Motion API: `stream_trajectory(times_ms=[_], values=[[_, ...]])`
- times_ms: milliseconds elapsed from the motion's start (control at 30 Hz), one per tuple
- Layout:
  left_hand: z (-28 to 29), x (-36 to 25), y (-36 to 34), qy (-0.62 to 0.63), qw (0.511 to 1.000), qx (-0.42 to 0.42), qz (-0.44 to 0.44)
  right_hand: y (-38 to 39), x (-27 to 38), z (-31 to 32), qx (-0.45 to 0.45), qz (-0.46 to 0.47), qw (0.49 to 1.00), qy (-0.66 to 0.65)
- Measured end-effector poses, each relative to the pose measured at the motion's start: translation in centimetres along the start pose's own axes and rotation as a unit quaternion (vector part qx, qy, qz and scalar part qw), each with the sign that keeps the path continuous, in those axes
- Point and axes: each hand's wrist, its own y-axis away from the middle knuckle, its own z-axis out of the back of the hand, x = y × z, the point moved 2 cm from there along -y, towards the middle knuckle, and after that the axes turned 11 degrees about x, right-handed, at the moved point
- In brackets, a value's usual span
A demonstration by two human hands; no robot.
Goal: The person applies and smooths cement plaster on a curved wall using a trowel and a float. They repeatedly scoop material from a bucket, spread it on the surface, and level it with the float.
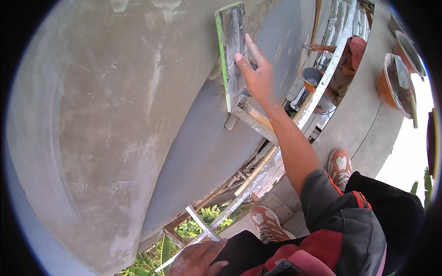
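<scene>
Head view: right hand [260, 78] seemed clamped on a plastering float [233, 46] at the far part of the wall [106, 115]; left hand [195, 258] sat near, loose and apart. Wall's left looked mostly coated, tbh, but the rough strip [258, 20] right of the float probably needed smoothing.

A building site in the open air: a half-plastered wall [115, 106], rough walking planks [357, 126] beside a metal bar [328, 78], a mortar bucket [383, 88] at the planks' right edge, and leafy plants [209, 215] below.
</scene>
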Motion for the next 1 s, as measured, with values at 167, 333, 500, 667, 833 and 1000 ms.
stream_trajectory(times_ms=[167, 333, 500, 667, 833, 1000], values=[[0.1, -0.8, 0.8, 0.078, 0.997, -0.017, 0.015, 0.0, 2.9, 0.0, 0.061, -0.067, 0.996, 0.018], [0.2, -1.0, -0.3, 0.05, 0.998, -0.028, -0.011, 12.9, 3.6, -9.6, 0.218, 0.04, 0.972, 0.075], [0.5, -0.8, 0.2, 0.041, 0.998, -0.046, 0.018, 12.5, 3.3, -9.0, 0.106, 0.038, 0.994, -0.007], [-0.6, 0.7, 0.9, 0.055, 0.997, -0.038, 0.034, -1.1, 2.6, 0.9, -0.006, -0.009, 1.0, 0.0], [-2.4, 2.6, 2.0, 0.084, 0.996, -0.034, 0.021, 0.8, 3.5, -1.9, 0.063, -0.054, 0.997, 0.004], [-4.0, 2.5, 3.6, 0.092, 0.994, -0.02, 0.057, 14.2, 3.6, -12.5, 0.143, 0.074, 0.986, 0.047]])
